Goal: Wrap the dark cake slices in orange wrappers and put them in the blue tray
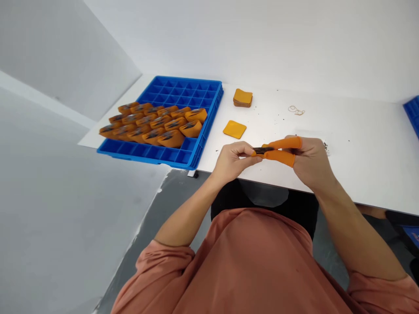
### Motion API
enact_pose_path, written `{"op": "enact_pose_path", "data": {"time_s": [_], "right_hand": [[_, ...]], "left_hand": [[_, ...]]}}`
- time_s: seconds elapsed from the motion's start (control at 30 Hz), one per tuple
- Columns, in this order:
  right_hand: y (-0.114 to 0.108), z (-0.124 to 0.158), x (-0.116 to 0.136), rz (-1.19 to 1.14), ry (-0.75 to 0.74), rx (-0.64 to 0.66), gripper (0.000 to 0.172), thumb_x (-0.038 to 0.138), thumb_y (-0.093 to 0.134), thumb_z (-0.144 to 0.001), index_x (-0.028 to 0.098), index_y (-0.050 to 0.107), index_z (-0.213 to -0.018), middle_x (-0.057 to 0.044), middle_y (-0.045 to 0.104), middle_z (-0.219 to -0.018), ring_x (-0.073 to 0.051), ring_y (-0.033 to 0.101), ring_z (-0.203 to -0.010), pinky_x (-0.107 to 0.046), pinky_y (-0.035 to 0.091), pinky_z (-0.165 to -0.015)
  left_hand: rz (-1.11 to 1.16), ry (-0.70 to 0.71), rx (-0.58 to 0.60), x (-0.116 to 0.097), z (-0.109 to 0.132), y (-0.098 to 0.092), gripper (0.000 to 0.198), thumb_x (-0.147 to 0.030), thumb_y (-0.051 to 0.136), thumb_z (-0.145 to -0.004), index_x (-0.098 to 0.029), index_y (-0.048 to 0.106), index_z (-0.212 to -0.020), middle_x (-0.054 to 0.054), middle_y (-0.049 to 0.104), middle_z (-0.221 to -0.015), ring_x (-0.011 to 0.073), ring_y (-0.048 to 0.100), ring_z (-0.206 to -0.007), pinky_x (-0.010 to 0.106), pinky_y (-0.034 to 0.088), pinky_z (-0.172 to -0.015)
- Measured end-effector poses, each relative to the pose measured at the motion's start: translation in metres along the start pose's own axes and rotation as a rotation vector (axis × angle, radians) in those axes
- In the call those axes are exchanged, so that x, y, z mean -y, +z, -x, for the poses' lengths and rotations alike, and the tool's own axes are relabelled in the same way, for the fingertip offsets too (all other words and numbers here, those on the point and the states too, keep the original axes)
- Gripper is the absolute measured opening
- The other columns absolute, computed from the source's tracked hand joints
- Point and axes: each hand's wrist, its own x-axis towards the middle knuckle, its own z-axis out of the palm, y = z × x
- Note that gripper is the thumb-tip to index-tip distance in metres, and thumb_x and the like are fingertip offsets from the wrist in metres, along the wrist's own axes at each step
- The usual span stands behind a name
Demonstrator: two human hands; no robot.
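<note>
My left hand [236,160] pinches one end of a dark brown, thin bundle [260,150] above the table's front edge. The other end is gripped between the thumb and forefinger of my right hand [312,162], both covered by orange finger cots. A bit of yellow-orange material shows at my left fingertips; whether it wraps the bundle, I cannot tell. Just beyond the left hand lies a single yellow-orange square [235,129], flat on the table. Farther back sits a stack of similar squares [242,97].
A blue compartment tray [193,152] stands at the left, with several orange folded pouches [172,138] holding dark contents in rows. Thin tan rubber bands [296,110] and dark crumbs lie on the white table [369,161]. Another blue tray [412,114] shows at the right edge.
</note>
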Motion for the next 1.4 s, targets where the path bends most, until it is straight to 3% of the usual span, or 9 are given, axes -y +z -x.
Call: {"op": "enact_pose_path", "data": {"time_s": [0.13,0.33,0.53,0.73,0.87,1.03,1.2,1.3,1.4], "right_hand": [[-0.008,-0.004,0.004,0.185,-0.056,0.043,0.012,0.042,0.092,-0.084,0.031,0.089,-0.088,0.002,0.057,-0.067,-0.013,0.044,-0.061,-0.032,0.033,-0.054],[-0.015,-0.009,0.007,0.355,-0.104,0.101,0.031,0.061,0.089,-0.086,0.030,0.085,-0.085,0.000,0.059,-0.070,-0.015,0.047,-0.062,-0.034,0.034,-0.053],[-0.021,-0.007,0.004,0.269,-0.035,0.112,0.043,0.066,0.094,-0.078,0.031,0.088,-0.103,-0.001,0.065,-0.080,-0.016,0.049,-0.067,-0.035,0.041,-0.060],[-0.014,-0.005,-0.007,0.153,-0.002,0.099,0.033,0.061,0.097,-0.077,0.030,0.086,-0.083,0.000,0.068,-0.075,-0.017,0.054,-0.067,-0.035,0.042,-0.061],[-0.015,-0.005,-0.010,0.181,-0.038,0.075,0.027,0.058,0.095,-0.082,0.032,0.086,-0.082,-0.001,0.072,-0.077,-0.018,0.057,-0.069,-0.036,0.042,-0.062],[-0.017,-0.003,-0.013,0.250,-0.116,0.057,0.013,0.048,0.090,-0.089,0.035,0.088,-0.088,-0.001,0.073,-0.079,-0.019,0.059,-0.070,-0.037,0.044,-0.063],[-0.017,-0.001,-0.013,0.284,-0.197,0.043,0.002,0.034,0.088,-0.092,0.036,0.088,-0.091,0.000,0.072,-0.079,-0.019,0.061,-0.070,-0.038,0.046,-0.064],[-0.018,0.000,-0.012,0.330,-0.262,0.036,0.006,0.032,0.086,-0.094,0.038,0.088,-0.092,0.000,0.073,-0.079,-0.020,0.062,-0.070,-0.039,0.048,-0.065],[-0.017,0.002,-0.011,0.403,-0.293,0.035,0.005,0.036,0.084,-0.096,0.038,0.088,-0.093,-0.002,0.074,-0.080,-0.021,0.063,-0.069,-0.040,0.049,-0.064]], "left_hand": [[0.065,0.002,0.026,0.002,0.001,-0.001,0.042,-0.044,0.098,-0.075,-0.018,0.066,-0.066,0.001,0.073,-0.078,0.0144,0.065,-0.073,0.029,0.052,-0.069],[0.140,0.005,0.076,0.005,0.004,-0.002,0.036,-0.046,0.098,-0.077,-0.019,0.075,-0.074,0.005,0.079,-0.087,0.0171,0.072,-0.078,0.031,0.058,-0.072],[0.232,-0.057,0.067,0.008,0.007,-0.004,0.038,-0.052,0.099,-0.077,-0.019,0.080,-0.082,0.005,0.080,-0.088,0.0192,0.074,-0.080,0.033,0.058,-0.073],[0.233,-0.057,0.059,0.008,0.008,-0.005,0.040,-0.054,0.100,-0.076,-0.020,0.081,-0.081,0.004,0.079,-0.085,0.0185,0.072,-0.079,0.033,0.058,-0.074],[0.254,-0.053,0.047,0.013,0.009,-0.005,0.041,-0.052,0.102,-0.074,-0.020,0.083,-0.091,0.005,0.082,-0.095,0.0203,0.076,-0.087,0.035,0.062,-0.081],[0.124,0.128,-0.098,0.014,0.011,-0.010,0.032,-0.048,0.097,-0.082,-0.023,0.084,-0.097,0.005,0.082,-0.097,0.0190,0.076,-0.089,0.032,0.062,-0.080],[-0.066,0.391,-0.114,0.004,0.010,-0.015,0.008,-0.033,0.090,-0.092,-0.026,0.086,-0.089,0.004,0.082,-0.092,0.0158,0.075,-0.084,0.029,0.058,-0.075],[-0.121,0.413,-0.118,0.001,0.012,-0.018,0.008,-0.032,0.090,-0.092,-0.026,0.085,-0.089,0.004,0.082,-0.093,0.0155,0.074,-0.083,0.030,0.057,-0.075],[-0.128,0.383,-0.115,0.000,0.014,-0.022,0.021,-0.044,0.091,-0.089,-0.026,0.085,-0.097,0.006,0.082,-0.097,0.0186,0.074,-0.089,0.032,0.057,-0.075]]}}
